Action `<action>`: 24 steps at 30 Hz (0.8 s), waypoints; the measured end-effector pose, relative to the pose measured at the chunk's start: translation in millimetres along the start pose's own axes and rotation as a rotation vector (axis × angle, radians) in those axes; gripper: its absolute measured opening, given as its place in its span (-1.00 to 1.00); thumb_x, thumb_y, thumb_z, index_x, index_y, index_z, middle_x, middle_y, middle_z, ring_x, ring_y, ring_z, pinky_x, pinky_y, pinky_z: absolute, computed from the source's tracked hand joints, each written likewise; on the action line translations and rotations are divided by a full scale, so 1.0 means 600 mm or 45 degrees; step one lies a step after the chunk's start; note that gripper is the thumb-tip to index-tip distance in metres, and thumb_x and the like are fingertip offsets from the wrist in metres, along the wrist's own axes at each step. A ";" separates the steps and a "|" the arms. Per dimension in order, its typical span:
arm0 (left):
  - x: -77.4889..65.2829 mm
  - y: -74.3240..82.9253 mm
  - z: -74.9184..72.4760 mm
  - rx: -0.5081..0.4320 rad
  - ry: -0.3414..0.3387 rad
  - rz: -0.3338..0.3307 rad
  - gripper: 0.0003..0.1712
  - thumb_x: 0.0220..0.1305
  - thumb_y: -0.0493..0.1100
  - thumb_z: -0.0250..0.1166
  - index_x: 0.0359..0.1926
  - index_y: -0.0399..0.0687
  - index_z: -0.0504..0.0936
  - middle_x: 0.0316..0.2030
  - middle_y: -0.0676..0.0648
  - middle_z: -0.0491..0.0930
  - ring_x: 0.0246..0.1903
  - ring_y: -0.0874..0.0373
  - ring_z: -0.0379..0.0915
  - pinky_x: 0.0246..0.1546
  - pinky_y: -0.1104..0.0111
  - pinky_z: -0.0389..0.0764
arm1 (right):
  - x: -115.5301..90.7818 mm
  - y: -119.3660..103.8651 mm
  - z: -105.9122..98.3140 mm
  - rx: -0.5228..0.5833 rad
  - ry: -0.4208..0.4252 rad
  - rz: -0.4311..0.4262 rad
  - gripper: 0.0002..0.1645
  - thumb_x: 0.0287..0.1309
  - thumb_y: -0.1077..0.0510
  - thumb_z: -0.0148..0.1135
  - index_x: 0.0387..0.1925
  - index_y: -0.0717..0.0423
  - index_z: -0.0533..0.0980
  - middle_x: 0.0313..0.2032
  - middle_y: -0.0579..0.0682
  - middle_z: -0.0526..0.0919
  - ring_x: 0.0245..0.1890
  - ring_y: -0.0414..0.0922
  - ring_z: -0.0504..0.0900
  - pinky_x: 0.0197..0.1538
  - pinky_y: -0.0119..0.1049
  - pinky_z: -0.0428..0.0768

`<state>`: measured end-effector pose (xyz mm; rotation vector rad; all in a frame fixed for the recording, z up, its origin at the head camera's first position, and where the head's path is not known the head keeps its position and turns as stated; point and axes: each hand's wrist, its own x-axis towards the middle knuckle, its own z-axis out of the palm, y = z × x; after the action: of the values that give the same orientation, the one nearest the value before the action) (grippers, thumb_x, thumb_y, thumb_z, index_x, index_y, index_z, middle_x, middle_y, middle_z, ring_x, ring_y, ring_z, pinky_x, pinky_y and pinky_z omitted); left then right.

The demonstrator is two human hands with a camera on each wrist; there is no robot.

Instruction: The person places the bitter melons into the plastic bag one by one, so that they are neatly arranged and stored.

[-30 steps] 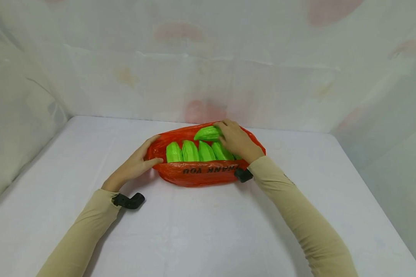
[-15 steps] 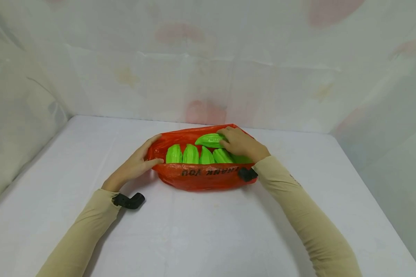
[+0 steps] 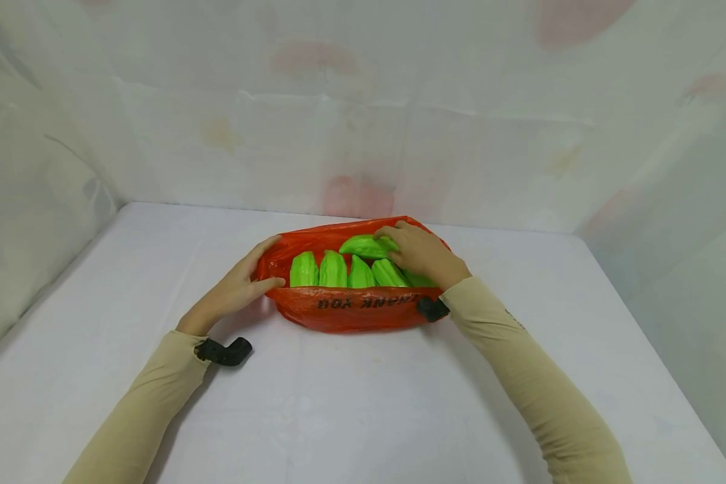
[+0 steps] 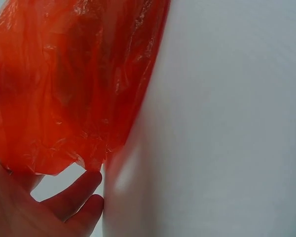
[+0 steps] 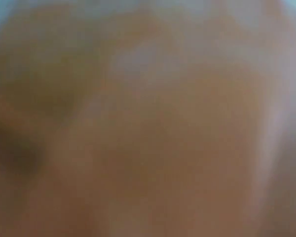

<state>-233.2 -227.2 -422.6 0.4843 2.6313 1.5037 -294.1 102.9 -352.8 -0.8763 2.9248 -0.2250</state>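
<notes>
A red plastic bag (image 3: 339,314) with dark "THANK YOU" lettering lies with its mouth spread wide in the head view. Inside, several bright green ridged bitter melons (image 3: 333,270) sit side by side. My left hand (image 3: 232,289) holds the bag's left end, thumb at the near rim and fingers at the far one. The left wrist view shows fingertips (image 4: 92,178) at the bag's crinkled edge. At the right, my right hand (image 3: 420,250) grips another bitter melon (image 3: 361,247) lying crosswise above the row. Only blurred skin fills the right wrist view.
A white cloth covers the table (image 3: 339,403), and a pale wall covering (image 3: 363,114) with faded pink patches rises behind it. Black wrist cameras (image 3: 225,351) sit at both sleeve cuffs.
Between one second and half a second ago, my right hand moved slightly right and down with the bitter melon, and the bag's right side drew in. The left hand stayed put.
</notes>
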 end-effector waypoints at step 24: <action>-0.003 -0.004 -0.009 0.025 0.073 0.073 -0.20 0.39 -0.16 0.20 0.55 0.14 0.06 0.51 -0.17 0.12 0.51 -0.20 -0.04 0.47 -0.27 -0.06 | -0.057 0.011 -0.046 0.238 0.085 -0.039 -0.42 0.36 0.07 0.18 0.35 0.10 0.36 0.29 0.14 0.45 0.30 0.11 0.41 0.37 0.04 0.40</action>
<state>-233.2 -233.4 -421.7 0.5305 2.7000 1.5316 -272.2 130.6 -325.5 -0.9012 2.8915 -0.5303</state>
